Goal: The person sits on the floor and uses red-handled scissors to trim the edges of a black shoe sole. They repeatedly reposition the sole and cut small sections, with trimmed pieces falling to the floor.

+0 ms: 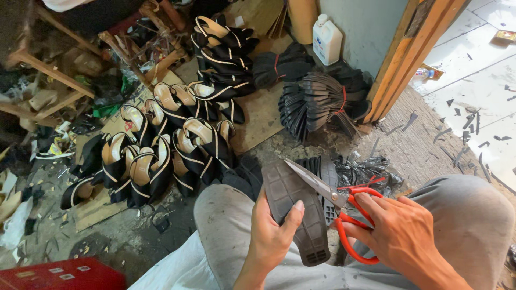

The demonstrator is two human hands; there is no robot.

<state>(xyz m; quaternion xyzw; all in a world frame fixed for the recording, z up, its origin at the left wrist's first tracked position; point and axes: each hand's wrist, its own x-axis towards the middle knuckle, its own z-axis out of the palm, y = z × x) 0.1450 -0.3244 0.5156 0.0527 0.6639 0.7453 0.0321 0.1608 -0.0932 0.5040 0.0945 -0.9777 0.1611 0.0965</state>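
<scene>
Gripping sole (293, 215) in left hand (271, 236), squeezing scissors (336, 207) in right hand (400, 231); risking nicked thumb, blades closing at 12 o'clock.

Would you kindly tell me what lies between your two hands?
In the head view, the black shoe sole, held by the left hand, and the scissors in the right hand.

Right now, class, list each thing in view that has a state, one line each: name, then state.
Left hand: gripping the black shoe sole, tread up.
Right hand: fingers through the red-handled scissors.
Scissors: blades together, lying across the sole's edge.
White jug: upright, capped.
Sole bundle: tied with red band.
Black sandals: piled on cardboard.
</scene>
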